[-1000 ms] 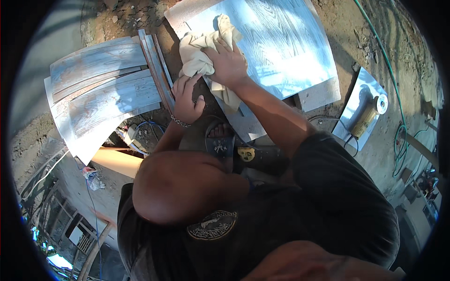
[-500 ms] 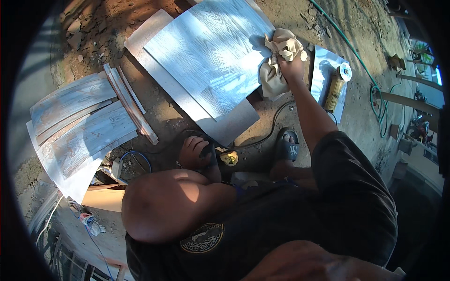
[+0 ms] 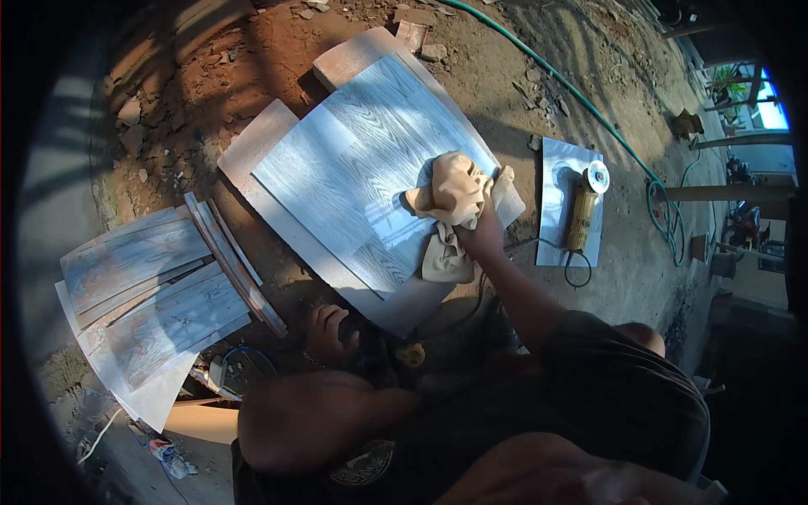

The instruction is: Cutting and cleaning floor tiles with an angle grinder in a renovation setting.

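Note:
My right hand (image 3: 481, 239) is closed on a crumpled tan cloth (image 3: 459, 192), pressed on the near right part of a grey wood-grain tile (image 3: 337, 160). One end of the cloth hangs over the tile's near edge. The tile lies on top of larger, plain pale slabs (image 3: 268, 139) that stick out around it. What looks like my left hand (image 3: 324, 330) is low in the shade by my left foot, near the slabs' near corner. Its bent fingers partly show; the palm is hidden.
An angle grinder (image 3: 582, 206) lies on a pale tile (image 3: 551, 160) at right, its cord looping near it. Cut wood-grain pieces (image 3: 181, 316) and narrow strips (image 3: 231, 261) lie at left. A green hose (image 3: 572, 93) crosses the dirt ground. A yellow object (image 3: 411, 354) sits by my feet.
My right hand with the cloth has moved left and nearer, from the tile's right edge onto its face. The view has shifted, showing more of the slabs' far end.

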Motion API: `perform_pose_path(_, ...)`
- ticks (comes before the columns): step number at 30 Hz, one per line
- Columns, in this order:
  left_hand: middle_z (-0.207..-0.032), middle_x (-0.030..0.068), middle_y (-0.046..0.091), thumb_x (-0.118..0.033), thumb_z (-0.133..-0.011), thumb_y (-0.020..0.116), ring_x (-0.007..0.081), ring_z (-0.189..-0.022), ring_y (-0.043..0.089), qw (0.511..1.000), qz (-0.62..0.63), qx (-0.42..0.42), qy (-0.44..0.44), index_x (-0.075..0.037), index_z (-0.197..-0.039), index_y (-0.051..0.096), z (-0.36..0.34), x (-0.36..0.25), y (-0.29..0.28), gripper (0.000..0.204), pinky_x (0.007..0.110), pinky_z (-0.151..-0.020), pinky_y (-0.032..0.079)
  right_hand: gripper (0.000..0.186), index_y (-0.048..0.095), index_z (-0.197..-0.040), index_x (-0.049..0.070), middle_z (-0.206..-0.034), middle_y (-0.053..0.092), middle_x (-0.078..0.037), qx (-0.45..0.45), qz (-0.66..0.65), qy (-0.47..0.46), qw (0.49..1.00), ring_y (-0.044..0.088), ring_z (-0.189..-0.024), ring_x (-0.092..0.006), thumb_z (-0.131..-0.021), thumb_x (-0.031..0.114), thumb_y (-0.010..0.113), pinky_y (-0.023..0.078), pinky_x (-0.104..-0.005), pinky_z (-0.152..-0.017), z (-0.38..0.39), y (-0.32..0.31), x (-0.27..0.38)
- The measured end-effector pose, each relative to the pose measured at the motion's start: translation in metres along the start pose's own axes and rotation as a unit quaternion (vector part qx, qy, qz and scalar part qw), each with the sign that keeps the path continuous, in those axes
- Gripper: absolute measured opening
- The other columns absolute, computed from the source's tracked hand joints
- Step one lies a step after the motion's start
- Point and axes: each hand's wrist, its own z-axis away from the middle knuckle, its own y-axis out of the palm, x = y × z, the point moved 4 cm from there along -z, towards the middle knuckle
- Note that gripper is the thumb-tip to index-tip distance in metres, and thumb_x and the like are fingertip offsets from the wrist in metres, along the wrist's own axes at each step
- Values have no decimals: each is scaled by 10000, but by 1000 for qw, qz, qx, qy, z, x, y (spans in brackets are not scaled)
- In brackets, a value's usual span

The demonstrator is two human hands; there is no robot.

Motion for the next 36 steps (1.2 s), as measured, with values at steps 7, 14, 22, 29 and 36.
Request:
perform_pose_path(7,-1175,181,550,-233,-762,774,389,-1056,547,995,-20,39,-91,-54,-1216,580,26,15,-3,526,531,-920,456,736,489,-1315,71,-1129,677,-243,-247,152,-17,957,645,-1073,-433,-770,467,783,513,-514,-904,-146,49,82)
perform_pose_path(14,-1179,171,558,-195,-729,784,395,-1079,538,988,-18,52,-145,-55,-1216,583,13,15,-15,545,517,-940,467,717,561,-1240,98,-1120,679,-195,-86,134,-131,978,650,-1082,-390,-713,526,792,528,-479,-911,-224,123,209)
perform_pose_path(22,-1195,196,545,-131,-784,728,406,-1099,520,984,-53,69,-155,-34,-1210,569,24,24,2,465,504,-961,450,533,582,-1162,129,-1364,554,-226,99,137,-390,905,432,-1397,-420,-698,272,801,252,-621,-1162,13,211,201)
perform_pose_path(29,-1203,221,550,-126,-819,719,424,-1128,535,976,-82,42,-197,-23,-1195,596,39,24,-3,408,497,-979,448,548,560,-1297,145,-1455,518,-172,171,198,-352,899,424,-1437,-341,-813,343,724,394,-540,-1113,70,68,34)
perform_pose_path(36,-1195,220,548,-61,-814,680,437,-1104,532,972,-80,4,-222,-36,-1179,594,60,51,-5,376,523,-963,445,679,560,-1261,59,-1125,652,-200,-255,-14,-62,965,600,-1126,-418,-737,378,852,479,-507,-939,-67,0,3)
